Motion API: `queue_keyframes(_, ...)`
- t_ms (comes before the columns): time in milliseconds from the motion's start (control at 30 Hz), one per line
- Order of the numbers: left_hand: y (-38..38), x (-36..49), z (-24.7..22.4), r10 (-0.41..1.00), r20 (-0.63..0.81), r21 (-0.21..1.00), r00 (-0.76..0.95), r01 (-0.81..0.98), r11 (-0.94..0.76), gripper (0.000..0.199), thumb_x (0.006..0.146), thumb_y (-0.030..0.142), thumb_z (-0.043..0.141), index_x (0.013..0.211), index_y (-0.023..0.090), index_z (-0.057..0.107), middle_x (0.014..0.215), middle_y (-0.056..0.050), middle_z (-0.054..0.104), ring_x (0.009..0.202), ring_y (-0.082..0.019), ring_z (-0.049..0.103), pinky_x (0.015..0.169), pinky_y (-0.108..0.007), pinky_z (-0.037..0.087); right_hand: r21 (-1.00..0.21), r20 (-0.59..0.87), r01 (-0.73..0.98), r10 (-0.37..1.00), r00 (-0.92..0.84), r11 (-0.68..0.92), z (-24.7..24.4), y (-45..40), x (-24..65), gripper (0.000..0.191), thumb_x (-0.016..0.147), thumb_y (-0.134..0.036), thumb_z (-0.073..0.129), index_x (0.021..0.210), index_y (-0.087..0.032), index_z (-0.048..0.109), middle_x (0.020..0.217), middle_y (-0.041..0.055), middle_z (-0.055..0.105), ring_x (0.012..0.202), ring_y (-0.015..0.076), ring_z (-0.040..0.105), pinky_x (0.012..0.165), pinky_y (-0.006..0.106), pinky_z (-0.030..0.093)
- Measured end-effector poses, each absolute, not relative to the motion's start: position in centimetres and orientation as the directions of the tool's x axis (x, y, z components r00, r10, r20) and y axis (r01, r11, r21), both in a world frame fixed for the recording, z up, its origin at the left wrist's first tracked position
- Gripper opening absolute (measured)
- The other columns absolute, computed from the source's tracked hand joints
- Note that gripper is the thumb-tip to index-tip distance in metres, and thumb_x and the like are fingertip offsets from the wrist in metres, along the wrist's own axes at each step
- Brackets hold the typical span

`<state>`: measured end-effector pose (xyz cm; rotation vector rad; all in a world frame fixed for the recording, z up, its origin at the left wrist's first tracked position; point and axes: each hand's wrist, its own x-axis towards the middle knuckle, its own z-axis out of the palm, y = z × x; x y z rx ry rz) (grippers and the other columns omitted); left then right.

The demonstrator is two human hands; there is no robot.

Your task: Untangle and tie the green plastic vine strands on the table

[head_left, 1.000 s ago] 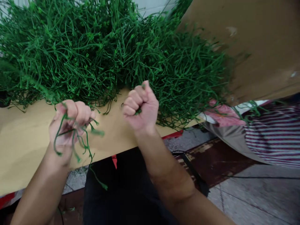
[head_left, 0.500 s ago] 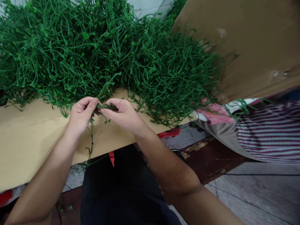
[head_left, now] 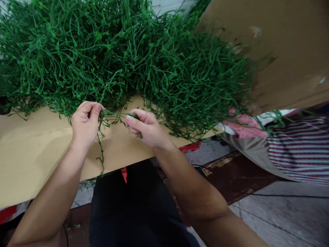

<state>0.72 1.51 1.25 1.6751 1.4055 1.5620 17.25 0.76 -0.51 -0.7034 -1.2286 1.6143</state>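
Observation:
My left hand [head_left: 86, 121] is closed, thumb against fingers, on a thin green plastic stem [head_left: 109, 80] that sticks up toward the pile. My right hand [head_left: 145, 127] pinches the other ends of thin green strands [head_left: 115, 113], which stretch across the gap between both hands. A knotted green strand [head_left: 101, 151] hangs below my left hand to the table's front edge. Behind both hands rises a large heap of green artificial plant stems [head_left: 77, 51]. My fingers hide part of what they grip.
The heap lies on a tan tabletop [head_left: 31, 144]. A big brown cardboard sheet [head_left: 288, 51] leans at the right. Beside it sits a person in a striped garment [head_left: 300, 147], with a pink cloth [head_left: 244, 126] nearby. Red tape [head_left: 124, 174] hangs at the table's edge.
My hands have moved apart. The right hand has shifted right, drawing thin strands taut between them. The left hand has moved slightly left and still grips the stem.

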Motion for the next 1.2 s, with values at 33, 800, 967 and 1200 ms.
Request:
queue_keyframes(33,1.5,0.8,1.3,0.877,0.449,0.856,-0.169,0.363,-0.369,0.018,0.081,0.022,0.057,0.065,0.018,0.064,0.063,0.002,0.054,0.065,-0.01,0.05,0.061,-0.02,0.039,-0.941,0.096,-0.336,0.919,-0.383,-0.041,-0.6,0.7,17.4,0.038,0.069,-0.048,0.068,0.064,-0.017,0.046,0.048,-0.0102,0.029,0.038,0.0008,0.019,0.038,0.02,0.011)
queue_keyframes(800,1.6,1.7,1.0,0.981,0.154,0.986,-0.122,0.078,-0.145,0.026,0.076,0.031,0.065,0.06,0.017,0.049,0.048,0.006,0.043,0.042,-0.005,0.038,0.04,-0.018,0.031,-0.704,0.391,0.539,0.886,-0.25,0.462,-0.7,-0.4,14.2,0.03,0.083,-0.035,0.054,0.104,-0.013,0.057,0.099,0.0096,0.065,0.076,0.0155,0.058,0.068,0.028,0.045)
queue_keyframes(967,1.4,1.9,1.1,0.981,0.16,0.985,-0.109,0.08,-0.151,0.022,0.077,0.025,0.064,0.062,0.017,0.051,0.052,0.005,0.043,0.047,-0.006,0.037,0.045,-0.02,0.031,-0.723,0.385,0.514,0.887,-0.257,0.462,-0.7,0.0,14.1,0.027,0.084,-0.032,0.052,0.103,-0.014,0.056,0.091,0.0072,0.065,0.073,0.0138,0.057,0.067,0.026,0.044)
queue_keyframes(1200,1.5,1.8,1.1,0.978,0.165,0.986,-0.125,0.059,-0.159,0.023,0.08,0.024,0.06,0.062,0.018,0.048,0.05,0.006,0.04,0.044,-0.007,0.034,0.045,-0.022,0.027,-0.619,0.496,0.577,0.835,-0.238,0.532,-0.8,-0.1,14.3,0.018,0.085,-0.029,0.044,0.086,-0.015,0.057,0.077,0.0043,0.061,0.062,0.0104,0.049,0.059,0.023,0.036)
